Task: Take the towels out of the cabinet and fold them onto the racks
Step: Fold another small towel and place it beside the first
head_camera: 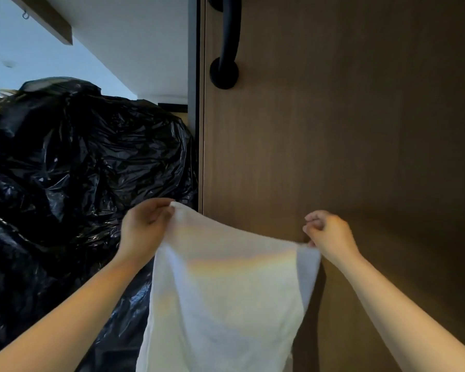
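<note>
A soft white terry towel (220, 299) hangs lengthwise downward, top edge stretched sideways; the left hand (142, 229) and right hand (329, 232) pinch its upper corners.

Brightness: dim indoors; the wooden door (360, 130) darkens toward its right edge.
Source: daylight from the upper left, on the pale ceiling (118, 36).
Glare: rainbow flare bands across the white towel (220, 291); glints on the black plastic bags (78, 170).
Focus: soft overall.
Distortion: wide-angle bending at the edges.
</note>
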`<state>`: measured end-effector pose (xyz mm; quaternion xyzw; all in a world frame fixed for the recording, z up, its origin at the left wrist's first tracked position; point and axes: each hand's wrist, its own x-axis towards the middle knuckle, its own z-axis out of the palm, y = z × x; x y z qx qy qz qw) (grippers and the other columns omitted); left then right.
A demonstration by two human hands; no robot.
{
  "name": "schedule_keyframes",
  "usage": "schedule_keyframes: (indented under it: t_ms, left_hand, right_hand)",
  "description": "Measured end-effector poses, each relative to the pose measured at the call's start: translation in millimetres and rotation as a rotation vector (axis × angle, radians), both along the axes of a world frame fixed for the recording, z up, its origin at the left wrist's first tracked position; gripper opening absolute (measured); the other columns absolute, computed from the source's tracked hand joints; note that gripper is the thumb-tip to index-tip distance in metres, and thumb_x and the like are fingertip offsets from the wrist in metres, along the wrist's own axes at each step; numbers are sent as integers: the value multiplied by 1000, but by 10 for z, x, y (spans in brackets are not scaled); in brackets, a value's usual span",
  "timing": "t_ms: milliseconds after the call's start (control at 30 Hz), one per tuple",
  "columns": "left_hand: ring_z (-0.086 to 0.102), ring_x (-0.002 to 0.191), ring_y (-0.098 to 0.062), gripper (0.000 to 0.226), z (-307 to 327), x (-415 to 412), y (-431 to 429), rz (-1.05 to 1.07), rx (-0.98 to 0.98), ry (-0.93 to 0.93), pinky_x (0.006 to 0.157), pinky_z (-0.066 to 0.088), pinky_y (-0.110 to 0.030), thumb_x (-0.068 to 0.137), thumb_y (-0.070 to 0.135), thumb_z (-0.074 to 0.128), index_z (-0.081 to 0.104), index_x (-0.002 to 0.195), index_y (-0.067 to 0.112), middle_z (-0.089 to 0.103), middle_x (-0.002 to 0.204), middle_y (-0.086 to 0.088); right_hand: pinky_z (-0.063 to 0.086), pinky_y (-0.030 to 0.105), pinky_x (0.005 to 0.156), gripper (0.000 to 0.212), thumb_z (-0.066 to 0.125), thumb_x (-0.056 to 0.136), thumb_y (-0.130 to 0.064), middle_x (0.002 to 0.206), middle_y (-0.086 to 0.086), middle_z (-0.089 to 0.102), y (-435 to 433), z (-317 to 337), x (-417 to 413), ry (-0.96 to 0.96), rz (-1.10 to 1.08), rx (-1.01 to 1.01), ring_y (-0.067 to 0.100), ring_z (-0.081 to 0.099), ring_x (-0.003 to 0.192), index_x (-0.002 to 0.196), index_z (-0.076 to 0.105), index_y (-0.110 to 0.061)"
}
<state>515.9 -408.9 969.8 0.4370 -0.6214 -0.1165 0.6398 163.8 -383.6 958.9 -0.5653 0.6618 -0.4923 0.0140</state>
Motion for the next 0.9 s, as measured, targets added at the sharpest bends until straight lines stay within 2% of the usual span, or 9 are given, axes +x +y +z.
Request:
schedule_keyframes:
  t_ms: [100,167,300,400,533,633,700,833,900]
  left_hand:
    - [64,77,6,17,-148,-256,163,-48,72,-51,66,45,-11,86,18,68,71,83,35,70,76,18]
    - [66,77,1,18,-243,-414,247,-117,141,6,67,47,-16,82,18,70,73,76,35,73,74,14]
    - [69,71,-6,12,-334,-613,380,-261,189,55,68,53,-23,79,22,77,75,77,34,74,71,3]
    - [71,71,-13,10,-324,-697,451,-342,190,89,68,56,-25,78,17,79,78,77,27,75,71,1]
    - [69,66,-7,10,-318,-799,501,-388,154,88,58,51,-11,78,10,78,77,80,20,74,72,5]
    - [70,69,-12,15,-419,-822,521,-442,158,105,63,53,-14,77,9,78,75,86,20,75,77,1]
    - [69,71,-17,21,-536,-790,531,-484,196,111,66,55,-18,76,7,79,70,90,21,74,79,-1]
    - [64,71,-27,20,-654,-733,542,-462,185,90,67,57,-26,76,9,80,68,79,25,69,78,-5]
    - [64,69,-26,21,-645,-736,535,-451,153,88,65,55,-23,76,8,79,69,77,26,69,77,-6]
  right_hand:
    - [49,21,61,9,68,92,-18,87,-8,70,119,-98,308,22,181,-34,1,67,64,99,68,-23]
    - [53,26,71,7,71,89,-18,86,-7,72,199,-152,524,20,327,-56,6,68,76,96,72,-22]
    - [50,9,77,18,68,92,-25,99,-14,72,337,-204,840,-39,539,-21,-4,64,95,108,74,-21]
    - [52,15,83,21,65,94,-24,104,-14,73,414,-201,946,-119,678,-12,1,66,100,113,73,-21]
    - [54,29,76,9,67,93,-26,90,-9,72,413,-219,976,-103,619,-39,11,66,86,97,75,-26]
    - [54,37,71,7,65,94,-26,85,-5,69,408,-274,957,-93,583,-77,18,64,83,92,71,-27]
    - [53,34,74,9,62,95,-26,88,-9,68,408,-307,930,-117,559,-118,15,64,86,93,69,-31]
    - [54,30,78,10,61,95,-27,90,-12,69,409,-269,896,-181,549,-103,10,64,88,94,69,-32]
    - [54,24,79,10,62,95,-27,91,-12,71,419,-223,903,-201,591,-82,8,65,89,97,71,-30]
